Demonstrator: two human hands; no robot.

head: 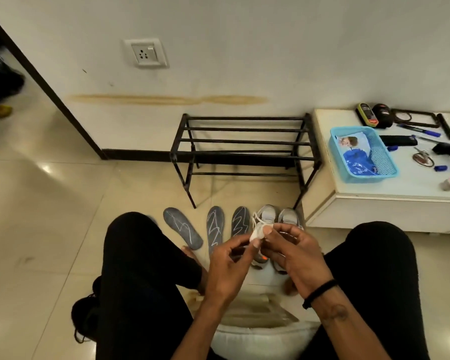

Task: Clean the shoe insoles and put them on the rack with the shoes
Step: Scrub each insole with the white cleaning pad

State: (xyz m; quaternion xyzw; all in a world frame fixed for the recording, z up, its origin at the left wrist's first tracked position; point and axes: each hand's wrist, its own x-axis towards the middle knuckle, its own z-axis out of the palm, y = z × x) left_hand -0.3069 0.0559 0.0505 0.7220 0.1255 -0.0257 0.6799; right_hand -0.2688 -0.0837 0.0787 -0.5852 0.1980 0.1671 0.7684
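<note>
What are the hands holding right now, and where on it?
Both hands, left hand and right hand, pinch a small crumpled white wipe by its edges between fingertips and thumbs.

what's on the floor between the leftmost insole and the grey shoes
Two more grey insoles with white scribbles lie side by side between the leftmost insole and the grey shoes, seen in the head view.

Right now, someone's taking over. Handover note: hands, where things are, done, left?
Left hand and right hand: both pinch a small white wipe between the knees.
Three grey insoles lie on the floor, white scribbles on them; grey shoes stand beside them on the right.
Rack holds nothing.
Done: nothing visible.
Left: wipe insoles, then rack them with the shoes.
</note>
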